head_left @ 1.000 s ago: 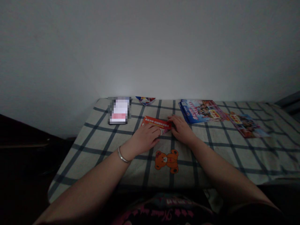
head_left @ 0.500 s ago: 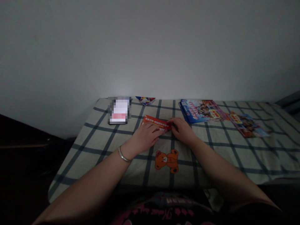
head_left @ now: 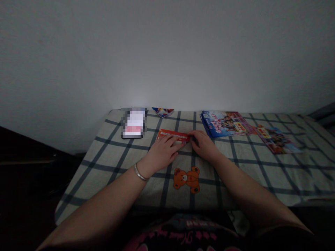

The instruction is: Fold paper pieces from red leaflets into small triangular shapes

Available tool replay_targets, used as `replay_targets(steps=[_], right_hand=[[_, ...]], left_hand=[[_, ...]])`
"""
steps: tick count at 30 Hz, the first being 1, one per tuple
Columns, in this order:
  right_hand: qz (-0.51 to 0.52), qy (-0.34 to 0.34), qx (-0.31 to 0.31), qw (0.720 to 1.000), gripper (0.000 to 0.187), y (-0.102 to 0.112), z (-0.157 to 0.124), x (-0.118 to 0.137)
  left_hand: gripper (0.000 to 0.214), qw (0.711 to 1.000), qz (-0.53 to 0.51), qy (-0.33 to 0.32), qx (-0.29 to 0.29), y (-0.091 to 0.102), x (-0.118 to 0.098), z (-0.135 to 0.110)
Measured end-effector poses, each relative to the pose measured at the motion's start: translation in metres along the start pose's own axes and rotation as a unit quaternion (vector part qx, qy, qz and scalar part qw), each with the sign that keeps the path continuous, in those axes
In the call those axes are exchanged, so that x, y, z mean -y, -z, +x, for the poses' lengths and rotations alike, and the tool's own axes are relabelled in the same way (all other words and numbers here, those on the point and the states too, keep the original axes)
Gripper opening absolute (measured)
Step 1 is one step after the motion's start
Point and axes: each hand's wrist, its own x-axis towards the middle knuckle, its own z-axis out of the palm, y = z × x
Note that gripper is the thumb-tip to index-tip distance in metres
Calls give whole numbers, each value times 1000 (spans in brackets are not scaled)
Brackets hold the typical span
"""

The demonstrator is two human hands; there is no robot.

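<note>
A red folded flyer (head_left: 171, 134) with white lettering lies on the checked cloth in front of me. My left hand (head_left: 163, 150), a silver bangle on its wrist, rests flat over the flyer's lower left part with the fingers stretched out. At the flyer's right end, my right hand (head_left: 202, 144) has its fingers curled and pinched on the paper's edge; the fingertips are partly hidden. Under the left fingers, some of the paper is covered.
A lit phone (head_left: 133, 123) lies at the back left. Beside it is a small folded paper triangle (head_left: 163, 111) near the wall (head_left: 167, 52). A stack of flyers (head_left: 222, 123) and a single flyer (head_left: 277, 139) lie right on the checked tablecloth (head_left: 112, 150), which shows a printed bear (head_left: 186, 179).
My left hand has slid slightly forward and right over the red flyer, and its fingers now cover more of the lettering. My right hand stays at the right end.
</note>
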Motion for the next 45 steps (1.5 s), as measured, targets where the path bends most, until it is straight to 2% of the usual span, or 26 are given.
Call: replay_targets(steps=[6, 13, 19, 23, 28, 35, 41, 45], right_hand=[[1, 16, 2, 1000, 36, 0, -1, 0], [-5, 28, 6, 1000, 36, -1, -1, -2], [-4, 32, 3, 999, 34, -2, -1, -2], [-4, 31, -3, 999, 34, -1, -1, 0], [1, 39, -8, 999, 35, -1, -2, -1], [2, 42, -12, 999, 37, -1, -3, 0], [13, 70, -3, 997, 46, 0, -4, 1], [6, 83, -19, 996, 43, -1, -3, -1]], left_hand=[[38, 1000, 16, 1, -7, 2, 0, 2], [31, 999, 49, 7, 18, 14, -11, 3], [39, 996, 82, 10, 27, 21, -23, -2], [32, 994, 101, -2, 31, 23, -22, -1], [23, 998, 65, -5, 26, 23, -12, 2], [25, 999, 36, -25, -7, 13, -2, 0], [30, 998, -23, 38, -37, 6, 4, -1], [37, 991, -96, 57, -67, 4, 5, -2]])
